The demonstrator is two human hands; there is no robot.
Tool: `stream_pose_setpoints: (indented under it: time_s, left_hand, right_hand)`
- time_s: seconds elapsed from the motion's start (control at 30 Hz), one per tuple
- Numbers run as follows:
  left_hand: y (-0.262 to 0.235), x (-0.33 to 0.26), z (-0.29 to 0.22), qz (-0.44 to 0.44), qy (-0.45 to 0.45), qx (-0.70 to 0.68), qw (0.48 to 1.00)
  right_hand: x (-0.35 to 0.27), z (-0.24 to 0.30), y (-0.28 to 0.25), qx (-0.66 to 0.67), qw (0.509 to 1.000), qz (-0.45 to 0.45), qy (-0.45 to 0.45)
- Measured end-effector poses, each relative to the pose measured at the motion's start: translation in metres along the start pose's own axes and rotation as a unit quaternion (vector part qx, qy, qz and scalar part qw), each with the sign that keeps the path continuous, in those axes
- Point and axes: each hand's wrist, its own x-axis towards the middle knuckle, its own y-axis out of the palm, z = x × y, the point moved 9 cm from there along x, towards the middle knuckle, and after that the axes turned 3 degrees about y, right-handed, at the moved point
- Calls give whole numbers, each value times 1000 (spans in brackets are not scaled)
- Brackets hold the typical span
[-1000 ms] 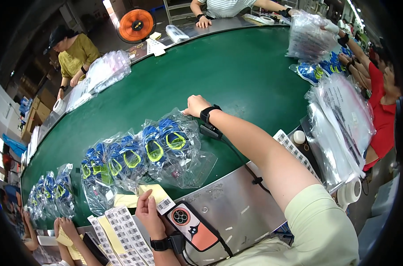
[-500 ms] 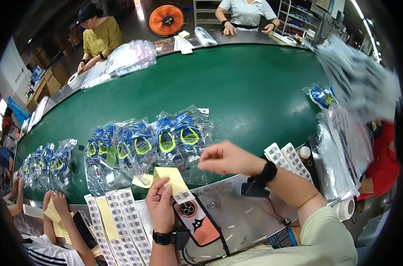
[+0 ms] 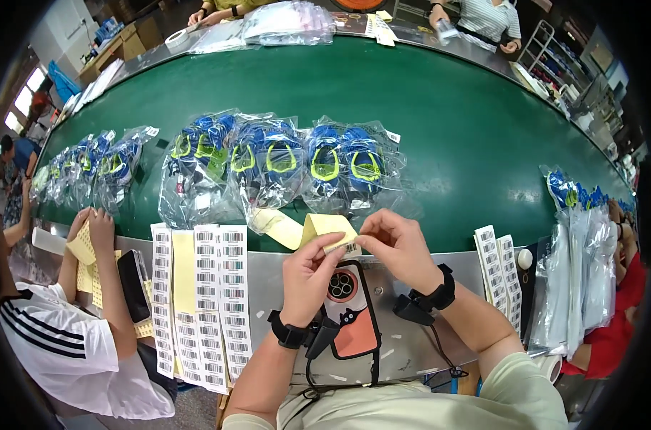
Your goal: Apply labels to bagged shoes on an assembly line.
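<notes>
My left hand (image 3: 307, 276) is closed in a pinch on a folded strip of yellow backing paper (image 3: 325, 226). At the strip's near end shows a white barcode label (image 3: 351, 249). My right hand (image 3: 398, 245) pinches the right edge of that label, thumb and forefinger together. Just beyond my hands lie clear plastic bags of blue shoes with lime-green trim (image 3: 345, 168), side by side. Part of the yellow strip trails onto the nearest bag. Below my hands a phone (image 3: 357, 326) in a coral-and-black case rests on the metal table edge.
Sheets of barcode labels (image 3: 207, 287) lie left of my arms, more (image 3: 499, 269) to the right. A green conveyor belt (image 3: 454, 122) crosses ahead. At left, a person in white holds yellow sheets (image 3: 89, 265). Plastic bags (image 3: 580, 265) are stacked at right beside a person in red.
My right hand has come down to the label and closed on it beside my left hand. The view has tilted downward. The blurred grey bundle at right has left the air.
</notes>
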Motion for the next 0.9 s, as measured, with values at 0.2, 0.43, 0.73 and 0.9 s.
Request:
stream_pose_setpoints:
  time_s: [0.2,0.43,0.73,0.9]
  left_hand:
    - [-3,0,0,-20,3,32,999]
    - [1,1,2,-43,29,48,998]
    - [3,-1,15,-16,-96,-79,992]
    - [12,7,19,8,-111,-156,981]
  right_hand:
    - [-16,44,9,-234,942,-34,-238]
    - [-30,49,8,-305,901,-53,-303]
    - [-23,49,22,-287,892,-40,-348]
    - [-35,64,19,-243,882,-45,-402]
